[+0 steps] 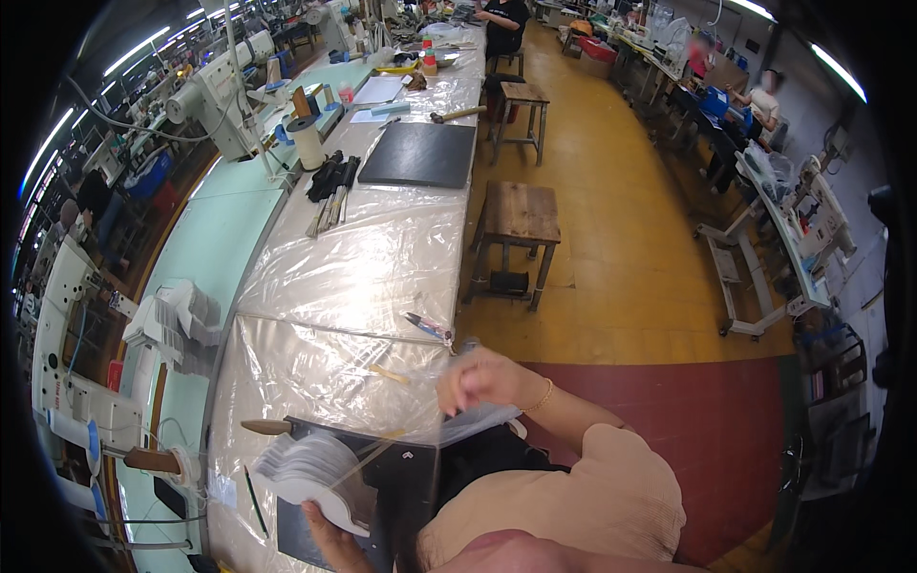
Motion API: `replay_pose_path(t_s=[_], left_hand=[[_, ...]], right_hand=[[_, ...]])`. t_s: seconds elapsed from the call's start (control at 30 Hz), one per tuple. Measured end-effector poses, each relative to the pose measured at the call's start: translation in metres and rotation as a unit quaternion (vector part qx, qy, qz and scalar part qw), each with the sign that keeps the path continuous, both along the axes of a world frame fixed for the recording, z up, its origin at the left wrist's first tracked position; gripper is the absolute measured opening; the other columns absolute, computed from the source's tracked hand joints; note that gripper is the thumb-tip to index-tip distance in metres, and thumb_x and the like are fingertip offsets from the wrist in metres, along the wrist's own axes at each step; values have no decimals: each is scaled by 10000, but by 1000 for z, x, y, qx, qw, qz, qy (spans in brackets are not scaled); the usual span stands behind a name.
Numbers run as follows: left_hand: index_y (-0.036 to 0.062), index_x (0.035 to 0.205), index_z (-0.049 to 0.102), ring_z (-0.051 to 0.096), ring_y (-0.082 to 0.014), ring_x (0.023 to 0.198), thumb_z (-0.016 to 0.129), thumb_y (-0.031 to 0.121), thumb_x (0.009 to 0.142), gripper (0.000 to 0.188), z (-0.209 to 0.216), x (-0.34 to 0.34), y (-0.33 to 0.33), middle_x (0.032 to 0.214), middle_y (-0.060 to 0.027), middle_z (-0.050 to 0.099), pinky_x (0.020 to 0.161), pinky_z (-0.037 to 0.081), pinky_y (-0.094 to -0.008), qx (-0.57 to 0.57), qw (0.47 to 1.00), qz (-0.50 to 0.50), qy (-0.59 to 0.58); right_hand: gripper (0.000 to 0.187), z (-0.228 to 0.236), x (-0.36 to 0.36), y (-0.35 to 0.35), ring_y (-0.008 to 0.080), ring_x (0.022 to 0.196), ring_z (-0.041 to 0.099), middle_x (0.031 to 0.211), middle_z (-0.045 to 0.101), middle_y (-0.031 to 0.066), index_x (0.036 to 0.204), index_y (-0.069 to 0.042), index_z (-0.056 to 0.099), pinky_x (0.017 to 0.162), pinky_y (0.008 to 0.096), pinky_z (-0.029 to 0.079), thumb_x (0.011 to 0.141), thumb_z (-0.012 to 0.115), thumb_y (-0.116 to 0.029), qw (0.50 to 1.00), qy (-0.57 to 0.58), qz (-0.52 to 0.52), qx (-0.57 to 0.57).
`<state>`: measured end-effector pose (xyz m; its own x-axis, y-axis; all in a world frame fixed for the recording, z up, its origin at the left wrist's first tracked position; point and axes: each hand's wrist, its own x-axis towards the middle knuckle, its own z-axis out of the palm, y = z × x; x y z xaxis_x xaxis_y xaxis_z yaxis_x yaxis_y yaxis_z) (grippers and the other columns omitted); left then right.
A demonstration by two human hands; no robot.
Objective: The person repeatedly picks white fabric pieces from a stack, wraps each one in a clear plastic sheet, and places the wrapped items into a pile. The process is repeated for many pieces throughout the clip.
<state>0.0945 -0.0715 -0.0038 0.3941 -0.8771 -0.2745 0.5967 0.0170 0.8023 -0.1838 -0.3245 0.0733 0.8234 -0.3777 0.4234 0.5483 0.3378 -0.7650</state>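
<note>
At the near edge of the table my left hand (332, 542) grips the lower end of a stack of white curved pieces (310, 466). The pieces lie nested, over a dark board (296, 537). A pale thin strip (371, 456) runs slantwise just right of the stack. My right hand (485, 378), with curled fingers smeared by motion, is raised over the table's right edge. Below it clear plastic (482, 420) spreads over my lap; whether the fingers hold any of it cannot be seen. Left of the board lie a wooden-handled tool (266, 427) and a green pen (255, 501).
Pens (427, 327) and a tan strip (389, 373) lie on the plastic-covered table (325, 277). Farther off are black-wrapped tools (331, 191), a black mat (417, 155) and a hammer (458, 114). Sewing machines (210, 110) line the left; wooden stools (521, 215) stand right.
</note>
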Motion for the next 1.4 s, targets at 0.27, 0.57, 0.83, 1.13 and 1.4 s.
replay_pose_path(t_s=[0.27, 0.57, 0.83, 1.13, 1.4], left_hand=[[-8, 1402, 346, 539, -321, 1183, 713, 649, 695, 1032, 10, -15, -43, 1291, -207, 526, 982, 466, -429, -89, 994, -55, 27], [18, 1428, 322, 503, -320, 1236, 698, 652, 714, 1026, 29, -43, -68, 1333, -202, 500, 1017, 439, -435, -89, 982, -164, 32], [-73, 1432, 260, 480, -279, 1247, 795, 466, 665, 1080, 39, -26, -59, 1380, -191, 436, 1018, 422, -375, 25, 954, -300, -7], [-52, 1386, 380, 555, -273, 1163, 781, 416, 739, 893, 92, 12, -90, 1239, -188, 576, 991, 429, -372, 99, 824, -499, -249], [-24, 1357, 440, 589, -327, 1129, 727, 502, 780, 832, 124, 2, -108, 1212, -243, 598, 967, 442, -373, 214, 695, -467, -503]], right_hand=[[493, -54, 38, -20, 194, 1060, 605, 1462, 386, 109, 1417, -55, 339, 833, 293, 584, 981, 520, -197, 822, -26, -57, 567], [1090, -60, 74, 56, 260, 1314, 389, 1463, 223, 103, 1453, -150, 110, 981, 358, 433, 697, 847, -423, 980, 171, 9, 102], [1136, -56, 70, 34, 227, 1304, 368, 1415, 289, 90, 1467, -88, 170, 1074, 364, 333, 655, 849, -505, 982, 182, 3, 57], [897, -16, 95, -9, 184, 1082, 493, 1129, 507, 47, 1319, -115, 559, 958, 336, 386, 575, 877, -503, 971, 129, 7, -200], [792, 42, 105, -22, 281, 1158, 411, 1218, 438, 91, 1171, -156, 675, 1031, 399, 315, 496, 876, -518, 875, 31, -85, -476]])
